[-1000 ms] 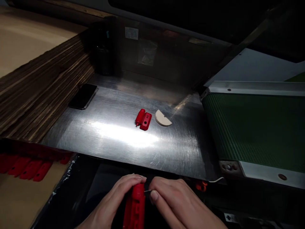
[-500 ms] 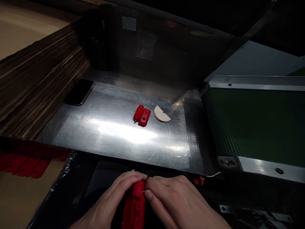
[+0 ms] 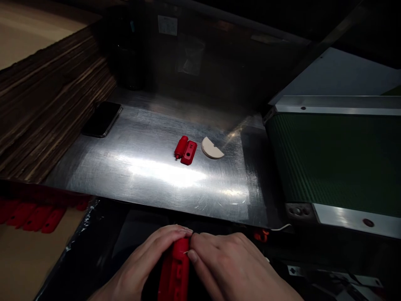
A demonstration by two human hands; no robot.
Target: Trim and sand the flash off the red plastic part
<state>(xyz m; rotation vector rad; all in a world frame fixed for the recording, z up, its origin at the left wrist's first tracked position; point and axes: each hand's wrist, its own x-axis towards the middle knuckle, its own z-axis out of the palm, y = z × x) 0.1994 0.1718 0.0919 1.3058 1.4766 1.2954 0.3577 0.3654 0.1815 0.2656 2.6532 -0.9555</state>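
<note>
My left hand curls around a long red plastic part at the bottom middle, below the metal table's near edge. That part has a rounded end and notches along one side. Pressed against its right side, my right hand has its fingers folded and its thumb beside a thin pale edge; whatever it grips is hidden. Farther up on the table lie a small red cylinder and a small red plate with a round hole, side by side. A pale half-disc lies just right of them.
A phone lies at the table's left, against a stack of brown sheets. A dark bottle stands behind. On the right is a green conveyor belt. Red parts sit at the lower left, metal tools at the lower right.
The view has shifted slightly, so the table and its items appear a little higher and further left. Both hands keep nearly the same pose around the red part.
</note>
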